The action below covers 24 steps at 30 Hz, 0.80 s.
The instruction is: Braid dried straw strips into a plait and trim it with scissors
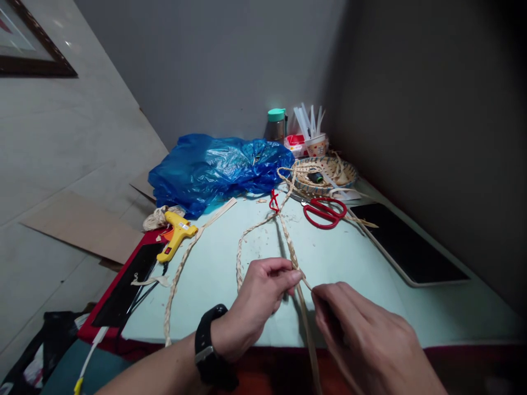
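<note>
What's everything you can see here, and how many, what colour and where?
Braid: 1, straw, left hand
Strand: 1, straw, right fingertips
Braid stretch: 1, straw, table's left, maybe joined to the first
Clip: 1, red, mid-table
Scissors: 1 pair, red handles, right of clip
Tablet: 1, black front, right
Glue gun: 1, yellow, left
Bag: 1, blue, back
Basket: 1, straw and blue, back right
Bottle: 1, green lid, back
Cup: 1, patterned, back
Sticks: several, whitish, in cup
Table: 1, pale green top, middle
Frame: 1, brown, upper left
Watch: 1, black, left wrist
Hands: 2, bare, left and right, front
</note>
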Motion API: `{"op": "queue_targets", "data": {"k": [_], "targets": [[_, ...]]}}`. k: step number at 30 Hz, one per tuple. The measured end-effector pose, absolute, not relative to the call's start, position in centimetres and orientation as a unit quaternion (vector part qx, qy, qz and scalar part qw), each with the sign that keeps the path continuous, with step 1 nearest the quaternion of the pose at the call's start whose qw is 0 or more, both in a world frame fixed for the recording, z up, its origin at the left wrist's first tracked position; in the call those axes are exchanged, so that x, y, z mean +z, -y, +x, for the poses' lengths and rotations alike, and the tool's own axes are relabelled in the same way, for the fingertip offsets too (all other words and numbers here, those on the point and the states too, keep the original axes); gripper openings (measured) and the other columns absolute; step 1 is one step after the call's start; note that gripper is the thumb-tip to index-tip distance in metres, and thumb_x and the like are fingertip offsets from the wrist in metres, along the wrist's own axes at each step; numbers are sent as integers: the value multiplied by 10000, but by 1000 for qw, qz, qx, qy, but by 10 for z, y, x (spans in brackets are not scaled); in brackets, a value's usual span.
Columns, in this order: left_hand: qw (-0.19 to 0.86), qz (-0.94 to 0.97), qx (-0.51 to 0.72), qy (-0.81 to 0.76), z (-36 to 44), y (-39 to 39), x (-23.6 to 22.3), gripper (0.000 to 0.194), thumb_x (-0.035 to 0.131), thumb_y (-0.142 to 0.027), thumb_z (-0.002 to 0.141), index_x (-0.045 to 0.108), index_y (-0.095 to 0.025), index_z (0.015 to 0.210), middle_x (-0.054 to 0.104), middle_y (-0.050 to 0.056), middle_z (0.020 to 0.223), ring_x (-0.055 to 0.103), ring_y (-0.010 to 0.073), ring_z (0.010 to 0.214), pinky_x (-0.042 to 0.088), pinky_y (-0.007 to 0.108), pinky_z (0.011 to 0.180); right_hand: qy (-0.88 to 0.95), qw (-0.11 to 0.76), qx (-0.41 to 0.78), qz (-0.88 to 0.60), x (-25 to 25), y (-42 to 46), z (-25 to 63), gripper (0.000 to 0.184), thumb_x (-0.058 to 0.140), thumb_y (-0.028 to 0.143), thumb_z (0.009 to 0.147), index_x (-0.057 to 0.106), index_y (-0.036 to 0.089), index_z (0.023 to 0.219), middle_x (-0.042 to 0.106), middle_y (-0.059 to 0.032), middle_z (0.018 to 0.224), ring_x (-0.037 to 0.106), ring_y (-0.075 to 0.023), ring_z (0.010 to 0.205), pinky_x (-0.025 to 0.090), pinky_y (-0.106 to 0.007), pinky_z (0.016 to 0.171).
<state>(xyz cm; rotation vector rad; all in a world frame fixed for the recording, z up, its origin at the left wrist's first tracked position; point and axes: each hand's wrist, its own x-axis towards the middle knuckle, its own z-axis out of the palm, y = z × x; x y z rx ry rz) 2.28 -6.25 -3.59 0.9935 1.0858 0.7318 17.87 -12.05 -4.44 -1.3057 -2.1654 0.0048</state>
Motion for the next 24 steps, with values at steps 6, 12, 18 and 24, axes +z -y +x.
{"op": "queue_targets", "data": {"k": [6,12,18,24], "targets": [[721,393,337,-461,25,65,-36,191,694,-291,799,652,-105,779,316,-99,477,178,21,411,97,199,388,801,302,-94,-508,-56,122,158,150,423,114,912,530,202,854,543,12,637,537,-128,470,338,-264,431],[738,358,355,-448,16,72,-40,198,703,-264,797,666,-95,892,510,-32,592,223,3,411,116,182,378,800,306,-140,-496,-69,125,150,222,397,64,887,594,160,924,635,-29,698,601,-131,513,396,-246,457],[726,365,372,-449,8,73,-40,173,703,-200,780,660,-74,891,647,52,703,244,-15,403,113,185,392,821,332,-25,-465,-54,120,166,233,398,168,956,630,181,965,646,-25,689,620,-164,564,460,-264,502],[724,376,378,-438,5,69,-34,113,672,-159,776,658,-76,852,591,7,641,266,-8,414,136,183,403,739,356,273,-501,-24,94,179,246,445,359,967,612,222,1084,715,-58,938,683,-185,810,533,-262,689]]}}
